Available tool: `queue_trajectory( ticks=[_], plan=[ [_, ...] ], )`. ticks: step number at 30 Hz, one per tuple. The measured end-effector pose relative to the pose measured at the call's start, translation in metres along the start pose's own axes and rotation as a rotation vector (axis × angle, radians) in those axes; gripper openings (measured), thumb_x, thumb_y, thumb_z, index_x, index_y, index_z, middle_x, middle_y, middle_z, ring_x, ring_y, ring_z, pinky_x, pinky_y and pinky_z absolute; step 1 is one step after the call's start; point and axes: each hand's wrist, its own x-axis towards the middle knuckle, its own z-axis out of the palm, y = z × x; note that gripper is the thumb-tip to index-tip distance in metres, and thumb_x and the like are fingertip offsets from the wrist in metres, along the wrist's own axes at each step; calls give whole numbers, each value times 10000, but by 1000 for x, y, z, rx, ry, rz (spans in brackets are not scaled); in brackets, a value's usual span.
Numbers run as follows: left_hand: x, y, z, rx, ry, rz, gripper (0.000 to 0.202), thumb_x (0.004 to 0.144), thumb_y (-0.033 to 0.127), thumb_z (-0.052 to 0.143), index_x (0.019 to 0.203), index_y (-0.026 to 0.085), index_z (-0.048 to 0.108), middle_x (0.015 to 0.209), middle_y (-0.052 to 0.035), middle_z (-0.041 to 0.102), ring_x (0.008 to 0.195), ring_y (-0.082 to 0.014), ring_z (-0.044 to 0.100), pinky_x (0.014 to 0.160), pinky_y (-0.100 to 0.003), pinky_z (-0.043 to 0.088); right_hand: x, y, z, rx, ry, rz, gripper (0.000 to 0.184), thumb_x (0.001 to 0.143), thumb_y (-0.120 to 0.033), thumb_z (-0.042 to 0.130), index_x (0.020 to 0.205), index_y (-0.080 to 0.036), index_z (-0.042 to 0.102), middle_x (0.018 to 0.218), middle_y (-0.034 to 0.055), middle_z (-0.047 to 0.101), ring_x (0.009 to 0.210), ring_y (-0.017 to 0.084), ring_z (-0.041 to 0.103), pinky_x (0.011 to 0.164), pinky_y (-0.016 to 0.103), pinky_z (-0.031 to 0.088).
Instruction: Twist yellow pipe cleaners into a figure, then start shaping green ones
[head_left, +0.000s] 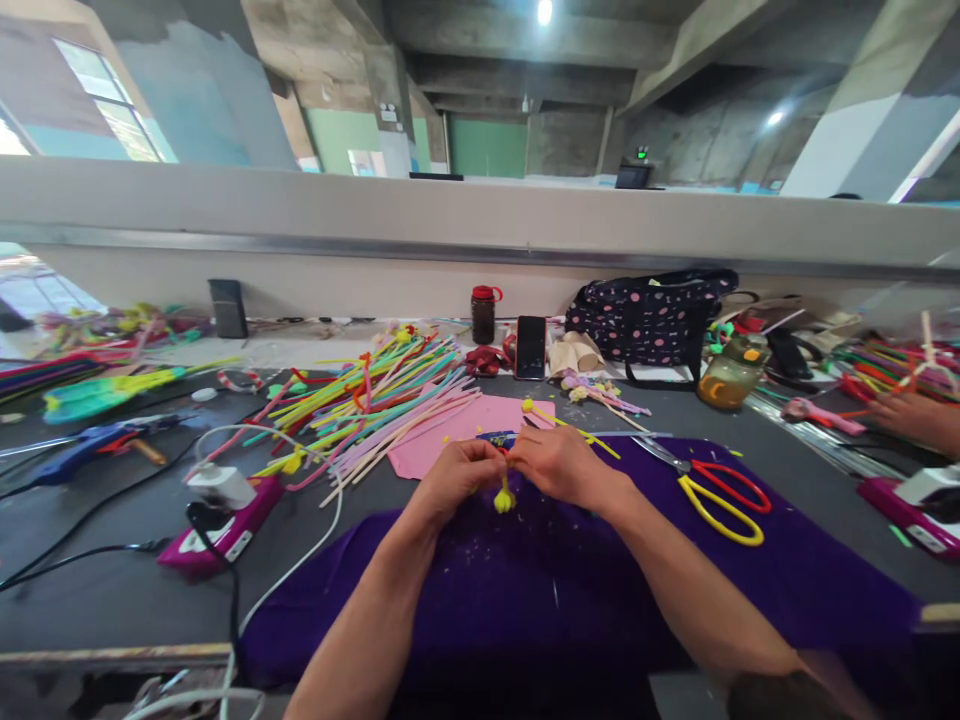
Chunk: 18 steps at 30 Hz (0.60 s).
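My left hand (465, 476) and my right hand (561, 462) meet over the purple cloth (525, 590), fingertips pinched close together. Just below the left fingertips hangs a small yellow pipe-cleaner flower (504, 499), its short stem running up between the fingers. The right fingers are closed too, but what they pinch is hidden. Behind the hands lies a pink sheet (420, 445), with a yellow pipe cleaner (604, 444) reaching past the right hand. To the right, scissors (724, 505) with one red and one yellow handle rest on the cloth, blades partly apart.
Many coloured pipe cleaners (382, 400) are piled at left, near a power strip (225, 535) with cables and a blue glue gun (105, 445). Behind stand a phone (530, 348), a red-capped bottle (484, 318), a patterned bag (645, 325) and a jug (733, 375). Another person's hand (916, 420) is far right.
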Motion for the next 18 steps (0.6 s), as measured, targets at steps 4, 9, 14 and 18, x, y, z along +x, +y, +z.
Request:
queue_trajectory(
  ticks=[4, 9, 14, 18],
  plan=[
    [-7, 3, 5, 186, -12, 109, 83, 611, 213, 601, 606, 130, 599, 518, 14, 543, 466, -74, 443, 474, -191, 308, -1, 3, -8, 232, -91, 67, 136, 796, -211, 510, 783, -168, 638, 721, 24, 610, 674, 114, 534, 604, 220, 328],
    [-16, 12, 10, 435, -40, 328, 104, 673, 224, 562, 647, 167, 645, 635, -26, 605, 580, -121, 508, 575, -223, 365, -1, 9, -13, 768, -283, 295, 124, 714, -222, 547, 638, -143, 605, 509, -41, 487, 462, 66, 408, 448, 187, 273],
    [-19, 17, 7, 567, 31, 515, 138, 700, 219, 560, 704, 227, 697, 686, -48, 631, 707, -168, 528, 722, -264, 367, 4, 12, 0, 1275, -343, 585, 126, 633, -227, 575, 555, -131, 555, 438, -56, 478, 346, 36, 325, 345, 173, 205],
    [-18, 16, 4, 458, 61, 457, 137, 693, 245, 582, 741, 223, 708, 728, -54, 644, 727, -179, 544, 707, -259, 390, 6, 13, 8, 1401, -314, 667, 142, 618, -243, 594, 554, -121, 560, 461, -29, 548, 306, 21, 296, 310, 170, 145]
  ],
)
